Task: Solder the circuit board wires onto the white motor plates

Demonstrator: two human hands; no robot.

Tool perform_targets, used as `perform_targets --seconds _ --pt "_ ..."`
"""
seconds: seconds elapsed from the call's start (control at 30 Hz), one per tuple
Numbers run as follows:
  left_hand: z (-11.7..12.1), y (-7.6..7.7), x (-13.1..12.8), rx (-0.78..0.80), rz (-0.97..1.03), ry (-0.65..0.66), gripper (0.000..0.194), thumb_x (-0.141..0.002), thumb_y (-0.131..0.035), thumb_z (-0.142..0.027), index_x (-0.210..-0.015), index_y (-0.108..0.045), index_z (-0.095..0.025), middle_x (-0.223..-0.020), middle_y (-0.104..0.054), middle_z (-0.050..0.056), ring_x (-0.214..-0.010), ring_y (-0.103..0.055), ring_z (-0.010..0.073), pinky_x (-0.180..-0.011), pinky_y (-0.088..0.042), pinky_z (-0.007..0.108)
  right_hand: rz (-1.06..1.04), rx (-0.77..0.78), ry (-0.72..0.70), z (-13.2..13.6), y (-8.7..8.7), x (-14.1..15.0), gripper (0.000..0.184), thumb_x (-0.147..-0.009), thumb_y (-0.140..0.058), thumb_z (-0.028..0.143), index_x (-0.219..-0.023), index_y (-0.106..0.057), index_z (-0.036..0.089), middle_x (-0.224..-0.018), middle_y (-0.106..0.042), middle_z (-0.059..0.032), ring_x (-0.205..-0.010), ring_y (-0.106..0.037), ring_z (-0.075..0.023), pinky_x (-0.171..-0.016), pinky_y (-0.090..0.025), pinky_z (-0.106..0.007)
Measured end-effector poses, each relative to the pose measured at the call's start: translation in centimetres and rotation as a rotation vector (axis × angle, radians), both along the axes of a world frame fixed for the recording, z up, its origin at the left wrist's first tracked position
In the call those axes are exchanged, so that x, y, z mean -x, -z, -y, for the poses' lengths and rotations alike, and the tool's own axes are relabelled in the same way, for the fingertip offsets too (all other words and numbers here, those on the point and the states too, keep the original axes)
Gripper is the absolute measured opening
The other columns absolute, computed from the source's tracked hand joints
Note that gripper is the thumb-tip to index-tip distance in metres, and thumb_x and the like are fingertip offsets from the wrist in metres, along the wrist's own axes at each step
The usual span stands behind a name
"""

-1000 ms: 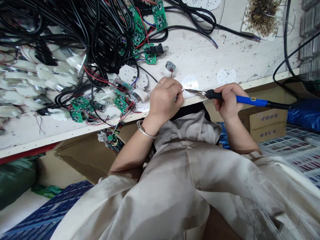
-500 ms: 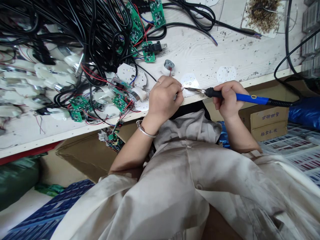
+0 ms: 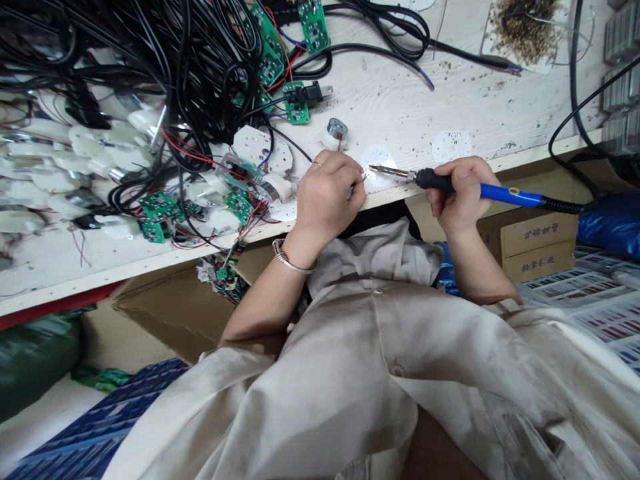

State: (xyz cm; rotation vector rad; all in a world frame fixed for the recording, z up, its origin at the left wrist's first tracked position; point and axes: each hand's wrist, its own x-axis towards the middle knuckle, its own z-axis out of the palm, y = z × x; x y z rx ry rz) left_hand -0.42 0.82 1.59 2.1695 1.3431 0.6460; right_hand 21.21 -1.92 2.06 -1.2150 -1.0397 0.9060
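My right hand (image 3: 460, 193) is closed round a blue-handled soldering iron (image 3: 505, 195), whose metal tip points left over a round white LED board (image 3: 379, 167) at the bench's front edge. My left hand (image 3: 327, 197) is curled in a pinch just left of that tip, holding a thin wire end against the board; the wire itself is barely visible. A silver bracelet sits on my left wrist. A small round motor (image 3: 335, 132) with a red lead lies just behind my left hand.
A thick tangle of black cables (image 3: 150, 60) covers the bench's left half, mixed with green circuit boards (image 3: 159, 208) and white plastic parts. Another white LED board (image 3: 451, 145) lies to the right. A pile of solder scraps (image 3: 525, 27) sits far right. Cardboard boxes (image 3: 537, 243) stand below.
My right hand has lifted the soldering iron slightly, so its tip now sits a little higher over the white board. My left hand has stayed in place.
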Motion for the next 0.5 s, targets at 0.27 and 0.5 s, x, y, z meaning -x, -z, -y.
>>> perform_targets --seconds 0.27,0.5 --pt "0.1 0.6 -0.1 -0.142 -0.035 0.012 0.012 -0.093 -0.052 -0.016 -0.086 -0.060 -0.022 -0.099 -0.071 0.004 -0.098 -0.064 0.0219 -0.090 -0.054 0.043 -0.011 -0.013 0.066 -0.4 1.0 -0.1 0.040 -0.093 -0.055 0.062 -0.081 -0.061 0.025 -0.045 -0.047 0.0103 -0.028 -0.039 -0.0064 -0.032 -0.028 -0.021" --pt "1.4 -0.8 -0.1 -0.182 -0.126 -0.074 0.016 -0.096 -0.054 -0.019 -0.107 -0.063 -0.026 -0.113 -0.069 0.008 -0.108 -0.061 0.0275 -0.092 -0.048 0.047 -0.013 -0.187 0.126 -0.2 0.1 -1.3 0.022 -0.094 -0.063 0.045 -0.113 -0.063 0.034 -0.082 -0.071 0.0058 -0.064 -0.072 -0.0138 -0.066 -0.060 -0.034"
